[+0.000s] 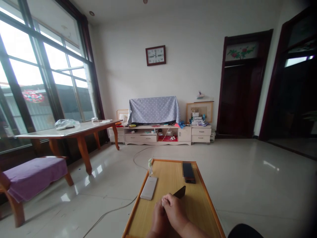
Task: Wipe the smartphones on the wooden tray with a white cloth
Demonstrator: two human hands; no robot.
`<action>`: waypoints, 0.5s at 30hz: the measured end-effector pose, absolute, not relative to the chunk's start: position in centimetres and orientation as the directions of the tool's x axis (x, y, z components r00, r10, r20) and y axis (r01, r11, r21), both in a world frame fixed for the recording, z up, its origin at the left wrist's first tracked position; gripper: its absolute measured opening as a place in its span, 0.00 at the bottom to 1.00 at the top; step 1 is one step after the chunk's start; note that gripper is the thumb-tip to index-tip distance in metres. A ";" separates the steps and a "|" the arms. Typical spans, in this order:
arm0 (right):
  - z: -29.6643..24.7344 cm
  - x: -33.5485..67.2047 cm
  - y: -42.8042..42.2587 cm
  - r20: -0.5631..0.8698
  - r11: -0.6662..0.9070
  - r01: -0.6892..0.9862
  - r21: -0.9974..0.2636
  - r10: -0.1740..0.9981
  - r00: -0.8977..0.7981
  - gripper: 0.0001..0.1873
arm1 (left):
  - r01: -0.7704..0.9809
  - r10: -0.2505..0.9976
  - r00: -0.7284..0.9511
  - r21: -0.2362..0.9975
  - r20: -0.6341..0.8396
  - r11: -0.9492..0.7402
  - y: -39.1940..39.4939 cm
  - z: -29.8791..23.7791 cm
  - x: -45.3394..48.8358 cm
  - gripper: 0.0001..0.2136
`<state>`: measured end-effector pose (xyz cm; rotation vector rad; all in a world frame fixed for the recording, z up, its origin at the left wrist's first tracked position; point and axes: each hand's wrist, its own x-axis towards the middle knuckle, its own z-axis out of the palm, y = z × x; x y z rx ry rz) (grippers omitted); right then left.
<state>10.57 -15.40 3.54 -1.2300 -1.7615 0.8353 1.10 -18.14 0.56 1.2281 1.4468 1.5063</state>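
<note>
Over the near half of a small wooden table (168,170), my two hands are pressed together. My right hand (174,208) lies across my left hand (158,213), and the fingers of both are closed. A dark, thin phone-like slab (180,192) sticks out tilted beyond my right hand; its lower part is hidden in the grip. Left of the hands lies a silver-white smartphone (149,188), face down. A small clear pump bottle (150,167) stands upright at the table's far left corner. A black box-like thing (188,172), partly blurred out, lies at the far right.
A cable (106,214) runs over the tiled floor to the left. Further left are a long table (81,129) and a chair with a purple cover (37,175). A low white cabinet (184,135) stands against the far wall. Something dark and rounded (244,231) shows at bottom right.
</note>
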 end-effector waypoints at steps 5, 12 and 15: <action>3.0 12.1 -13.6 0.232 0.266 0.420 -0.868 0.964 -0.131 0.17 | 0.272 0.946 -0.245 0.952 0.211 -0.142 -18.1 0.2 0.3 0.18; 2.7 15.6 -10.6 0.212 0.175 0.499 -0.849 0.977 0.018 0.21 | 0.379 0.943 -0.233 0.915 0.239 -0.139 -18.2 -0.3 -0.1 0.17; 2.7 16.7 -9.5 0.202 0.140 0.526 -0.839 0.977 0.063 0.21 | 0.401 0.941 -0.230 0.905 0.247 -0.140 -18.3 -0.4 -0.2 0.16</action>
